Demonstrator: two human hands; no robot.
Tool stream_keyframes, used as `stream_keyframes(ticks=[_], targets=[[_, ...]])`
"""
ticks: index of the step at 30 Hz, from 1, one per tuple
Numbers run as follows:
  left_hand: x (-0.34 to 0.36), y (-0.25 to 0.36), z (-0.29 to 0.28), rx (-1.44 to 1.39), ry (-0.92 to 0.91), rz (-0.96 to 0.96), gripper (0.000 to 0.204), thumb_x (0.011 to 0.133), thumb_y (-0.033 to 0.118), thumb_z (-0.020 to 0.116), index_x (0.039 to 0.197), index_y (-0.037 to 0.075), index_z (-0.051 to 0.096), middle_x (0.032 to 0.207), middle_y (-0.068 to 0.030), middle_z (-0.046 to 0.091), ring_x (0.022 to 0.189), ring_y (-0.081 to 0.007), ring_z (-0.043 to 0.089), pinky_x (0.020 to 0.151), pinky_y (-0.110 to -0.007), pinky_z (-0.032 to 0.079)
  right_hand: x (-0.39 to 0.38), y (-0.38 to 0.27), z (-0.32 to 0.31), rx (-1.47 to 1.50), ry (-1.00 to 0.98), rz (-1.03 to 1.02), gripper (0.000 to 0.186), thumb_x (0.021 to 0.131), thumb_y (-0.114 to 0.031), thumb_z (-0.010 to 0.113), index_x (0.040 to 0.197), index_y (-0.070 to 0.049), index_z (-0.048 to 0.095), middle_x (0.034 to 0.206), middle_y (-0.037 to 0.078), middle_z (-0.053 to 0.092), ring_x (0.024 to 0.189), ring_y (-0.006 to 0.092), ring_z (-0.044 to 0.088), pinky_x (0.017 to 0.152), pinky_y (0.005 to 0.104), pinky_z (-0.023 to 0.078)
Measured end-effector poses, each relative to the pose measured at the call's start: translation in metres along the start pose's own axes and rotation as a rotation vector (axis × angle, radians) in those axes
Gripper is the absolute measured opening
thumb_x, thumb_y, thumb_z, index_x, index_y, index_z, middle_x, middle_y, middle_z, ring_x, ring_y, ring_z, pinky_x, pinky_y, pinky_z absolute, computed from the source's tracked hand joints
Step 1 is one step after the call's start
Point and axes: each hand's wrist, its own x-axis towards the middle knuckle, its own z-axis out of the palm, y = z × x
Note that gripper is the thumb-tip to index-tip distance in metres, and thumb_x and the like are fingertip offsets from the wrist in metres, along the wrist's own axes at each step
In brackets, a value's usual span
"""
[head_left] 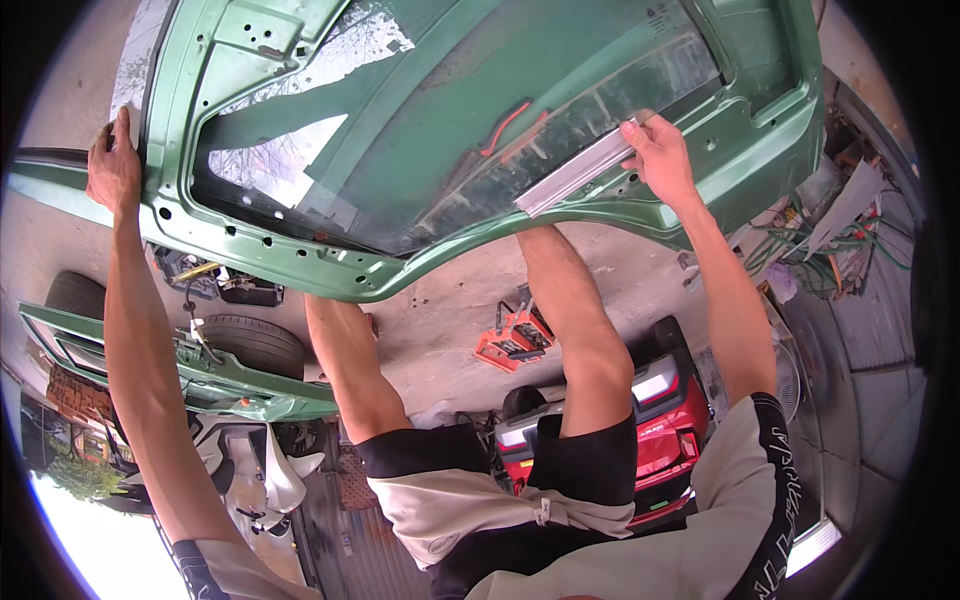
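A green vehicle door spans the upper part of the view, tilted above my legs. Its window glass is partly see-through and mirrors branches and sky. My left hand is closed around the left edge of the door. My right hand pinches the upper right end of a silver metal strip between thumb and fingers. That strip lies slantwise along the glass near the door's curved edge. A red curved thing shows at the glass; whether it lies on or behind it, I cannot tell.
Between my legs an orange toolbox stands on the concrete floor. Another green door and a tyre are at left. A red vehicle sits low in view behind my leg. Green hoses and clutter lie at right.
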Motion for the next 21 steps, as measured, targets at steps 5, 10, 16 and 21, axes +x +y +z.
stream_keyframes(ticks=[5,10,16,21], targets=[[0.002,-0.006,0.001,0.031,-0.012,0.029,0.071,0.086,0.076,0.043,0.126,0.022,0.066,0.129,-0.0070,0.063,0.124,-0.0268,0.054,0.107,-0.046,0.030,0.000,0.012,0.014,0.085,0.141,-0.077,0.030,0.096,-0.030,0.064,0.100,-0.001,0.061,0.074,0.001,0.062,0.047,0.0044,0.046,0.051,0.0233,0.050],[0.001,-0.007,0.005,0.022,0.009,0.055,0.069,0.087,0.074,0.044,0.124,0.021,0.068,0.123,-0.0066,0.066,0.119,-0.0273,0.057,0.105,-0.046,0.032,-0.001,0.011,0.019,0.086,0.192,-0.087,0.030,0.099,-0.033,0.059,0.099,-0.002,0.060,0.060,-0.004,0.049,0.044,0.0014,0.039,0.050,0.0216,0.046],[0.006,-0.011,0.007,0.022,-0.029,0.026,0.069,0.086,0.075,0.045,0.122,0.021,0.069,0.121,-0.0063,0.067,0.119,-0.0273,0.058,0.106,-0.045,0.032,0.000,0.017,0.018,0.062,0.211,-0.116,0.032,0.100,-0.034,0.057,0.100,-0.002,0.060,0.060,-0.005,0.049,0.044,0.0012,0.040,0.051,0.0214,0.048],[0.003,-0.005,0.007,0.006,-0.044,0.007,0.071,0.085,0.076,0.046,0.121,0.020,0.070,0.121,-0.0056,0.068,0.118,-0.0263,0.059,0.106,-0.044,0.031,-0.001,0.016,0.021,0.017,0.230,-0.128,0.034,0.100,-0.036,0.056,0.101,-0.003,0.060,0.068,-0.003,0.053,0.051,0.0017,0.045,0.052,0.0215,0.049]])
